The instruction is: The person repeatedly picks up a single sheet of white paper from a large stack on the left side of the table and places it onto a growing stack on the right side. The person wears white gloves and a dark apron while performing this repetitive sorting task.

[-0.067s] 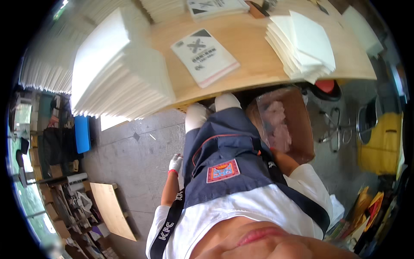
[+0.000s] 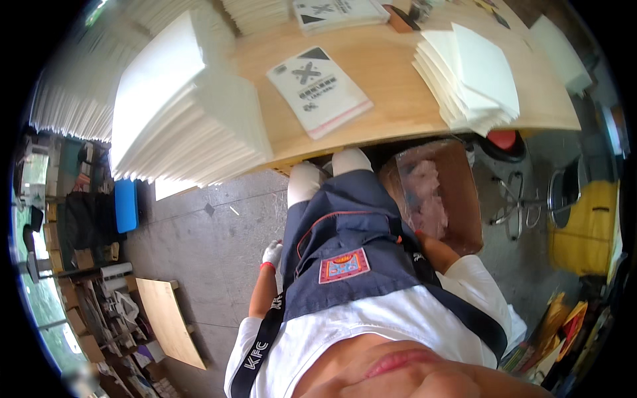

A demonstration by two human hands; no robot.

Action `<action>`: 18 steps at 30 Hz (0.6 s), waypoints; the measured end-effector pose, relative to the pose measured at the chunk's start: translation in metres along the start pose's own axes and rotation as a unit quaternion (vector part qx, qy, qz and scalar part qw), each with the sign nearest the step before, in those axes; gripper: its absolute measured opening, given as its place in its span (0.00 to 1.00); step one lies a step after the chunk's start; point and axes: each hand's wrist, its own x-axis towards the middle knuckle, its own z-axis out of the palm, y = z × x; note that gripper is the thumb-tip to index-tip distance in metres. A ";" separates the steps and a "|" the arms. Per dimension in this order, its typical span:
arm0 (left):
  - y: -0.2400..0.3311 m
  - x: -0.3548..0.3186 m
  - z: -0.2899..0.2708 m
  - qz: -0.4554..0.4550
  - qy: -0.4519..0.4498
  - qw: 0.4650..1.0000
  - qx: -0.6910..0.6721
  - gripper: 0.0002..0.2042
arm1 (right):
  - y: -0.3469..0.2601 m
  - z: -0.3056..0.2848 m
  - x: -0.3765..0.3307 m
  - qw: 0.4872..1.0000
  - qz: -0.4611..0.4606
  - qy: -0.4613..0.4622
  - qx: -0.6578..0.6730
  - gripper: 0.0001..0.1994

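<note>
My left hand [image 2: 272, 253], in a white glove with a red band at the wrist, hangs low beside my left thigh. Nothing shows in it, though its fingers are too small and partly hidden to read. My right forearm [image 2: 438, 253] reaches down by my right hip, next to an open cardboard box [image 2: 462, 190] holding crumpled pinkish material [image 2: 428, 196]. The right hand itself is hidden. In front of me on the wooden table [image 2: 385, 79] lies a flat white printed packet [image 2: 318, 91], untouched. A tall stack of white sheets [image 2: 192, 126] stands to its left, a smaller fanned stack [image 2: 468, 79] to its right.
More printed packets [image 2: 338, 14] lie at the table's back, near a brown block [image 2: 400, 18]. A wheeled chair base [image 2: 516, 205] and a yellow container [image 2: 584, 229] stand right. A wooden board [image 2: 171, 322] and a blue panel [image 2: 126, 205] are left.
The view has tilted slightly, so the table and its stacks sit a little lower in the picture. My arms keep nearly the same pose; nothing on the table has been moved.
</note>
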 end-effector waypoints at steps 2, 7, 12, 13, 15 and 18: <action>0.030 -0.022 0.002 0.052 -0.037 0.996 0.067 0.17 | 0.008 -0.005 0.008 1.000 0.016 0.007 -0.003 0.07; 0.059 -0.053 0.019 0.012 -0.066 0.990 0.124 0.16 | 0.012 -0.029 0.002 0.997 0.064 -0.003 -0.039 0.07; 0.070 -0.072 0.021 -0.103 -0.074 0.984 0.123 0.16 | 0.003 -0.056 -0.029 0.989 0.141 0.007 -0.047 0.07; 0.074 -0.074 0.016 -0.118 -0.075 0.982 0.123 0.16 | 0.000 -0.059 -0.036 0.988 0.151 0.009 -0.041 0.07; 0.083 -0.078 0.009 -0.139 -0.068 0.981 0.117 0.16 | -0.011 -0.060 -0.041 0.987 0.159 0.011 -0.032 0.07; 0.090 -0.088 0.008 -0.159 -0.062 0.979 0.108 0.16 | -0.026 -0.062 -0.042 0.986 0.164 0.013 -0.021 0.06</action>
